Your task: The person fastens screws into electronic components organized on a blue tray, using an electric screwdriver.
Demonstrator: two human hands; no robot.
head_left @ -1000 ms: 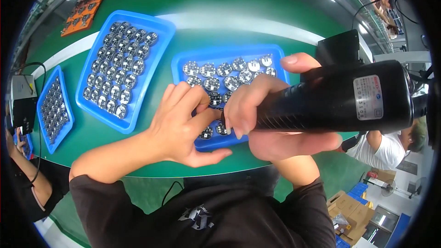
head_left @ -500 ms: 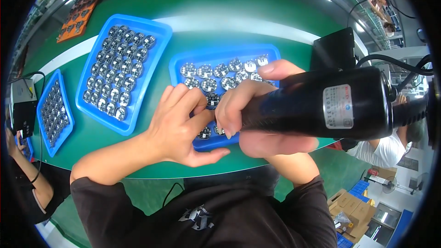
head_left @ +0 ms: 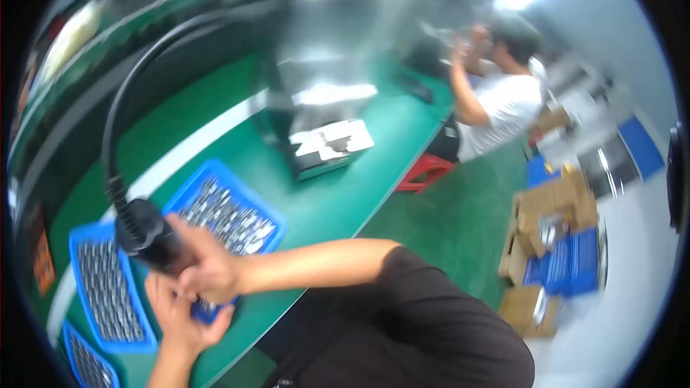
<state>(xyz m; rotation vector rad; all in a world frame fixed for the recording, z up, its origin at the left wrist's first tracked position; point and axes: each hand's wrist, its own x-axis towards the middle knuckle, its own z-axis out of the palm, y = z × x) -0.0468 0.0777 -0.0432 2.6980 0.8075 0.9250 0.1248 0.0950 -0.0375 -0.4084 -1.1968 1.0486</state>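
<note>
My right hand is wrapped round a black cylindrical power tool, its cord running up from the rear end. Close below, my left hand has curled fingers at the working end of the tool, with the thumb apart. Whatever lies under those fingers is hidden and smeared by motion. Both hands are over the near end of a blue tray holding rows of small round circuit boards.
Left of it lie another filled blue tray, a smaller blue tray and an orange rack. A white-topped box stands farther along the green table. A person in white sits beyond, by a red stool. Cardboard boxes stand at right.
My view has swung to the right and blurred, so the table, trays and hands appear lower left. The right hand still grips the tool, and the left hand remains beside it.
</note>
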